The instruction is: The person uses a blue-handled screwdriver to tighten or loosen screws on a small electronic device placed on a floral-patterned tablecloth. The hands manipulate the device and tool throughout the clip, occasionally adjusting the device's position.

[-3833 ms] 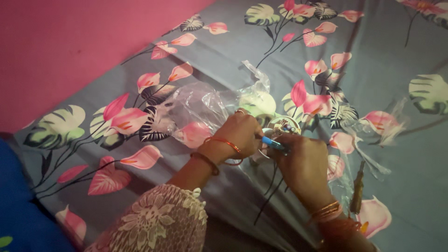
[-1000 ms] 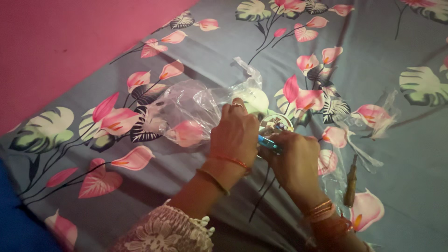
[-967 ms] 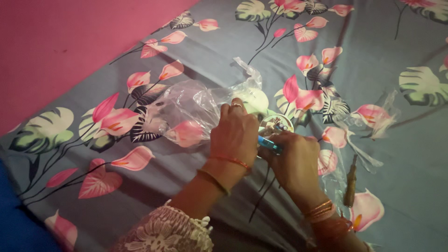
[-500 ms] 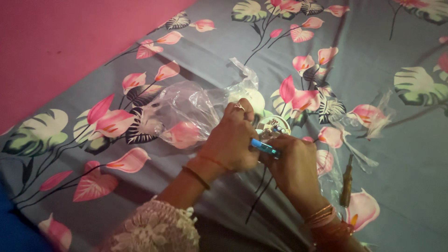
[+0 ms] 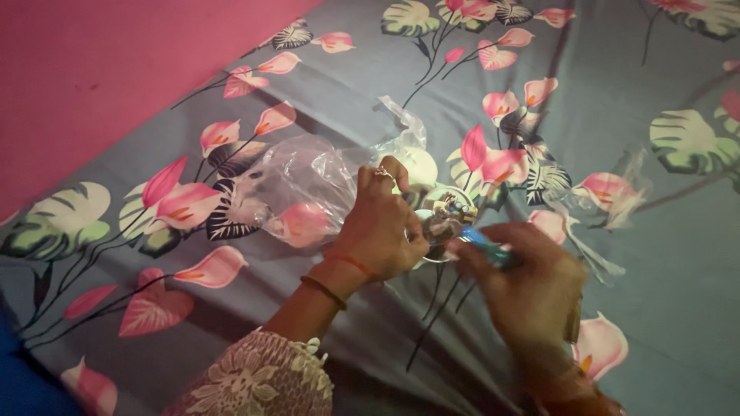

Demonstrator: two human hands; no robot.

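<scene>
My left hand grips a small round part with electronic pieces on it, holding it by its left rim over the bedsheet. My right hand is blurred with motion just right of and below that part, and it holds a thin blue-handled tool whose tip points toward the part. A white dome-shaped piece lies just behind my left hand's fingers, partly inside clear plastic.
A crumpled clear plastic bag lies left of my left hand. A second clear wrapper sits to the right. The grey floral bedsheet covers the surface, with a pink wall at upper left. Thin dark wires trail below the part.
My right hand has pulled back to the right and down with the blue tool, away from the round part. My left hand keeps its grip, and more of the part shows.
</scene>
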